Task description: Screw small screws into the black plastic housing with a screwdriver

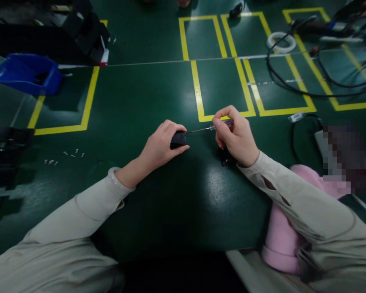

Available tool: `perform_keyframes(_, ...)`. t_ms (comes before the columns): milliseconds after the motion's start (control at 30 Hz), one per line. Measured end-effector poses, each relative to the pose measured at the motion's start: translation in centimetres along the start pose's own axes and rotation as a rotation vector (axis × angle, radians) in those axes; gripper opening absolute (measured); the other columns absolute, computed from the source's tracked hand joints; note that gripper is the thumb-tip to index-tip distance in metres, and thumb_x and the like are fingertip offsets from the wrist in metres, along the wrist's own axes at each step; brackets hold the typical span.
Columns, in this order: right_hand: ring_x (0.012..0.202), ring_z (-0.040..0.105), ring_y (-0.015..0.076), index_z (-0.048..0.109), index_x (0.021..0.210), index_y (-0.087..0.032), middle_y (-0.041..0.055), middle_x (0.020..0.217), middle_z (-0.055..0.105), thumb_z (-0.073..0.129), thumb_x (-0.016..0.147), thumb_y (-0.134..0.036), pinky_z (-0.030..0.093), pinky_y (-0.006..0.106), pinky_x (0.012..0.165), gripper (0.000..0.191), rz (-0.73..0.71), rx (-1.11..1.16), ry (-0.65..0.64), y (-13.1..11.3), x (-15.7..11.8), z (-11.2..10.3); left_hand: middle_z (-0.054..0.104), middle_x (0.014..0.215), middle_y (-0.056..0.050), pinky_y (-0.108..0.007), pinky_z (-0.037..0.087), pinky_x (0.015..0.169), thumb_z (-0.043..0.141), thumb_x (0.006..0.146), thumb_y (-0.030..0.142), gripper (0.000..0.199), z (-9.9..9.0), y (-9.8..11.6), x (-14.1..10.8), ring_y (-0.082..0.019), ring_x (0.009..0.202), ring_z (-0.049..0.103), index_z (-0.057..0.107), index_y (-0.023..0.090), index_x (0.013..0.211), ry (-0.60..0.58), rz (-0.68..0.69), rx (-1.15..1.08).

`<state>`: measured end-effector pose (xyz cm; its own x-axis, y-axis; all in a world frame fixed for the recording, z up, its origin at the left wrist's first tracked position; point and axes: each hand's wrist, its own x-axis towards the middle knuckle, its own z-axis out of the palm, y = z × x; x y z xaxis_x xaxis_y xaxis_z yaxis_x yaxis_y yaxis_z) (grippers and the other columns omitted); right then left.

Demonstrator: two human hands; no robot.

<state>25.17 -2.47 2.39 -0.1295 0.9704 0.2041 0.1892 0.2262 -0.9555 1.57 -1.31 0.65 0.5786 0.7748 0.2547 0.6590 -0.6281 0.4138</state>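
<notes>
My left hand (pixel 161 143) grips a small black box-shaped part (pixel 178 140) near the middle of the green table, thumb on one side and fingers on the other. In my right hand (pixel 236 132) is a screwdriver (pixel 212 127) with a clear purplish handle. Its thin shaft points left, and the tip meets the right end of the black part. Whether the tip sits in a screw is too small to see. Under my right hand lies another black piece (pixel 227 156), partly hidden by the fingers.
Several small screws (pixel 73 154) lie at left, near black parts (pixel 6 162) along the edge. A blue bin (pixel 27 75) stands at back left. Yellow tape outlines (pixel 201 118) mark the table. At right are a white tape ring (pixel 281 42), black cables (pixel 305 94) and pink cloth (pixel 282 240).
</notes>
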Motion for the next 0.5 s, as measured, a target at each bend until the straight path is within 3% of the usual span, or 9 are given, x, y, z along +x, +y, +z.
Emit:
perform_keyframes(200,0.037,0.045,0.0082,0.046,0.097,-0.026,-0.0109,0.052,0.046,0.06,0.091,-0.027,0.031,0.026,0.036,0.015,0.006,0.037,0.001,0.01,-0.04,0.0,0.06,0.117,-0.01,-0.039,0.05,0.095,0.07,0.088,0.03,0.036,-0.05,0.07,-0.04,-0.025,0.11,0.058,0.055,0.017,0.118,-0.011,-0.014,-0.013)
perform_keyframes(400,0.033,0.041,0.0082,0.048,0.087,-0.025,-0.0108,0.044,0.043,0.056,0.095,-0.034,0.026,0.025,0.034,0.015,0.015,-0.022,-0.005,-0.12,-0.05,-0.07,0.06,0.117,-0.01,-0.039,0.05,0.095,0.07,0.088,0.03,0.036,-0.06,0.13,0.05,-0.024,0.109,0.058,0.055,0.018,0.118,-0.013,-0.018,-0.013)
perform_keyframes(500,0.034,0.043,0.0081,0.047,0.091,-0.026,-0.0111,0.047,0.044,0.058,0.093,-0.031,0.027,0.025,0.034,0.013,0.011,0.003,-0.001,-0.04,-0.04,-0.05,0.06,0.117,-0.01,-0.039,0.05,0.095,0.071,0.088,0.031,0.037,-0.09,0.16,0.06,-0.025,0.109,0.058,0.055,0.017,0.118,-0.017,-0.025,-0.012)
